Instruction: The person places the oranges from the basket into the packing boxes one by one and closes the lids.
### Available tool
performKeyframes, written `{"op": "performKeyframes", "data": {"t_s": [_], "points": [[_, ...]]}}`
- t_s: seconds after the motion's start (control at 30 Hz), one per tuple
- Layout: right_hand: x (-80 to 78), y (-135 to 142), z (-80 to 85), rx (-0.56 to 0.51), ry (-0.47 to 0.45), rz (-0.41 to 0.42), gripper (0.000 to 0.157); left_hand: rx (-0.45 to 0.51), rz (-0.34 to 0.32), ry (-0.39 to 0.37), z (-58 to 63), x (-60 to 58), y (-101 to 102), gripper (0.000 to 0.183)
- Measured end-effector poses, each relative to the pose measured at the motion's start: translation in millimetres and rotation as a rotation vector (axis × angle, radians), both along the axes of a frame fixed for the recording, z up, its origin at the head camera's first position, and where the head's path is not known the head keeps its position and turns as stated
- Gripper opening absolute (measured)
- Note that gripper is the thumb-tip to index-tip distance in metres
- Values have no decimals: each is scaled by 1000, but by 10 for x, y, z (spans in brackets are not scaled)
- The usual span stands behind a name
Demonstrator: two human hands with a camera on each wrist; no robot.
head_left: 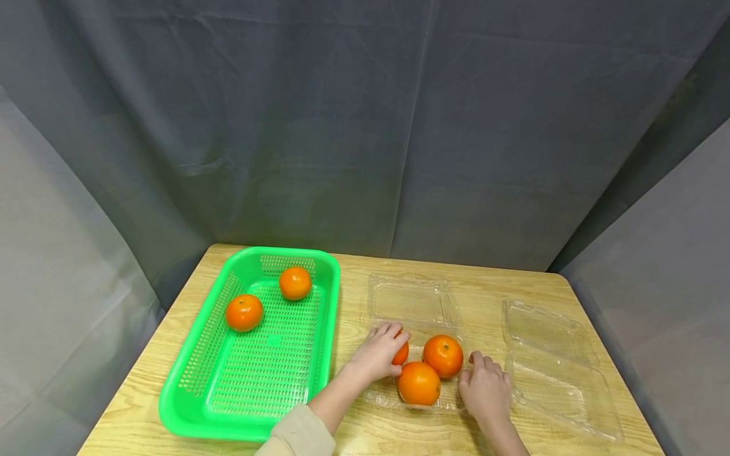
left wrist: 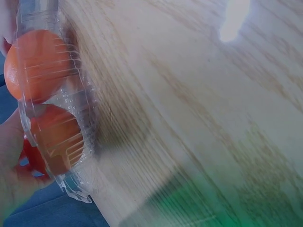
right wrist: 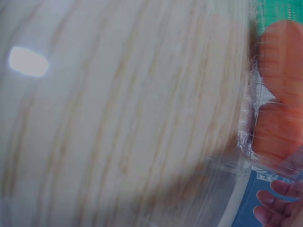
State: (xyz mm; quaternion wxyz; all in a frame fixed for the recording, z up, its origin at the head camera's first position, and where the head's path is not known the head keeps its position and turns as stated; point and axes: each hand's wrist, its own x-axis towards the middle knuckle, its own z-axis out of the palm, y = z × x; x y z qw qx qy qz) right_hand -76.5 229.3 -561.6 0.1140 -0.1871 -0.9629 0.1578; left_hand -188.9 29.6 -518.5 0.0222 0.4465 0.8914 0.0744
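Three oranges sit in the base of a clear plastic clamshell box (head_left: 382,400), whose lid (head_left: 410,303) lies folded open behind. My left hand (head_left: 375,353) grips the left orange (head_left: 402,354), fingers over the far side and thumb at the near side. The left wrist view shows this orange (left wrist: 57,137) through the ribbed box wall. A front orange (head_left: 419,384) and a right orange (head_left: 443,356) lie beside it. At the box's right side is my right hand (head_left: 487,389), fingers loosely bent and holding nothing; these fingers (right wrist: 272,203) appear close to the box corner in the right wrist view.
On the left stands a green perforated basket (head_left: 335,316) with two oranges (head_left: 244,313) (head_left: 295,283) inside. A second clear clamshell box (head_left: 561,367) lies open at the right. Grey curtains (head_left: 319,126) surround the wooden table (head_left: 479,285) at the back and sides.
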Motion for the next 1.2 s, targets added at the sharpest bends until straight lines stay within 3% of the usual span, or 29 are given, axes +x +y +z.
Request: {"op": "performKeyframes", "data": {"t_s": [0.37, 0.77, 1.03, 1.2], "points": [[2, -2, -2, 1, -6, 3, 26, -81, -49, 61, -35, 11, 1, 60], [6, -12, -2, 16, 28, 2, 24, -85, -34, 47, -12, 38, -4, 58], [3, -3, -24, 27, 44, 3, 23, -103, -2, -12, 72, 91, -6, 60], [4, -2, -12, 24, 31, 3, 23, -85, 6, -47, 214, 89, 22, 62]]}}
